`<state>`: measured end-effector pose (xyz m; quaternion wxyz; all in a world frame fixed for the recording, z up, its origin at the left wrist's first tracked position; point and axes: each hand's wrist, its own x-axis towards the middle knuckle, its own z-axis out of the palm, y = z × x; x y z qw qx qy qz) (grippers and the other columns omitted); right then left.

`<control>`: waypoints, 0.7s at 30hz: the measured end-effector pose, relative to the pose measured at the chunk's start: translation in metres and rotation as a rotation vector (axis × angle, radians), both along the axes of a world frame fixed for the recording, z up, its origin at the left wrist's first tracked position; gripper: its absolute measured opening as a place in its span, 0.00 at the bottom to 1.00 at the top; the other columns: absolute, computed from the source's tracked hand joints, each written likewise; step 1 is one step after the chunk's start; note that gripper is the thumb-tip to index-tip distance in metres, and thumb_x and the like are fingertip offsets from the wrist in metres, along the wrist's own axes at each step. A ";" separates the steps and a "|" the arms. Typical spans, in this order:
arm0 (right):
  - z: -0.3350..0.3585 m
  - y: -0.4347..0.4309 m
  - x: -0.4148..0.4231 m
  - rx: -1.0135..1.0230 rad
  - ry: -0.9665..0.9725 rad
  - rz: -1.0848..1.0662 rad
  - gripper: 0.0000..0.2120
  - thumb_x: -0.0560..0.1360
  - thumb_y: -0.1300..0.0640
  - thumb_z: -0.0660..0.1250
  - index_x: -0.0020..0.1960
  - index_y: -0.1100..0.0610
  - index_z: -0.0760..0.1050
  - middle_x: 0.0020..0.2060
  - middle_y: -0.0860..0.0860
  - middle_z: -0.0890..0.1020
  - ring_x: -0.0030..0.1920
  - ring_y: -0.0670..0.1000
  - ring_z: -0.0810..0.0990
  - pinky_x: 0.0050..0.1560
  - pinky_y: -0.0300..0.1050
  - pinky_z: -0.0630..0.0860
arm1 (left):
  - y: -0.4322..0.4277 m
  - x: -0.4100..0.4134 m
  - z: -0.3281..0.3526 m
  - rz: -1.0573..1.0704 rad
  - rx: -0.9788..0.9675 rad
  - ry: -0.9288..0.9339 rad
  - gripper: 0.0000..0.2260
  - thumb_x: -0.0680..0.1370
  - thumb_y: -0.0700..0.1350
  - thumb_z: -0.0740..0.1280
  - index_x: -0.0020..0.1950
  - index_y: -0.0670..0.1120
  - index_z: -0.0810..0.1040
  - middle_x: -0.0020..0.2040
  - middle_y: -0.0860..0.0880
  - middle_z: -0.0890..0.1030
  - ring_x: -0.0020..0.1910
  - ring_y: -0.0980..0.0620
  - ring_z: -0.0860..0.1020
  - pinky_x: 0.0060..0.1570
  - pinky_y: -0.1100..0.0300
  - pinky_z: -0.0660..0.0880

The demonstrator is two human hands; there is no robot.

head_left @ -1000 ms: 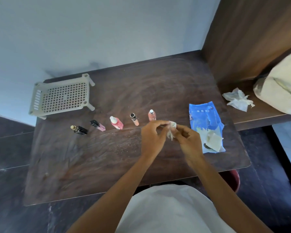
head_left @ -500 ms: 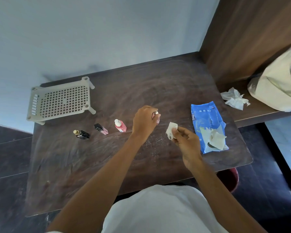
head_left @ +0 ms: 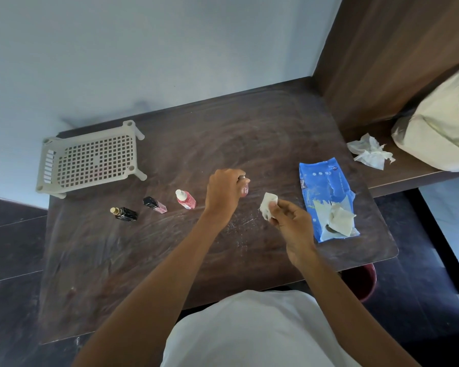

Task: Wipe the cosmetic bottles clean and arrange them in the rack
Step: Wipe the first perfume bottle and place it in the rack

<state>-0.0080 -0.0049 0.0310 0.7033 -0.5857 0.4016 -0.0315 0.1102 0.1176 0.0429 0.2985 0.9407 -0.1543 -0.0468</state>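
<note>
Wiping looks about to start: the left hand (head_left: 224, 193) curls round a small pink bottle (head_left: 244, 188) standing mid-table, the right hand (head_left: 289, 223) pinches a folded wipe (head_left: 267, 206) just beside it, so next they should meet, with the rack (head_left: 90, 161) waiting far left.

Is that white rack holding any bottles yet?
Empty: the rack shows only its bare grid, with three bottles on the table beside it.
</note>
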 end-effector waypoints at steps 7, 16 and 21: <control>-0.004 -0.006 -0.001 -0.030 0.031 0.010 0.06 0.76 0.55 0.71 0.53 0.52 0.80 0.44 0.46 0.85 0.46 0.45 0.83 0.47 0.39 0.80 | 0.000 -0.004 0.003 -0.007 0.004 -0.015 0.06 0.76 0.43 0.73 0.46 0.40 0.84 0.40 0.44 0.86 0.40 0.42 0.84 0.42 0.48 0.81; -0.002 -0.013 -0.006 -0.270 0.031 0.005 0.12 0.77 0.52 0.69 0.57 0.56 0.82 0.46 0.48 0.85 0.46 0.45 0.83 0.47 0.32 0.78 | -0.002 -0.030 0.009 0.056 -0.143 -0.158 0.06 0.76 0.44 0.73 0.52 0.45 0.86 0.46 0.50 0.88 0.43 0.51 0.86 0.46 0.59 0.80; 0.025 -0.008 0.006 -0.722 -0.190 0.082 0.10 0.78 0.56 0.68 0.58 0.53 0.82 0.49 0.45 0.84 0.48 0.41 0.80 0.47 0.23 0.70 | 0.005 -0.053 0.023 0.255 -0.465 0.115 0.10 0.76 0.47 0.73 0.56 0.47 0.86 0.50 0.51 0.87 0.48 0.61 0.85 0.53 0.63 0.80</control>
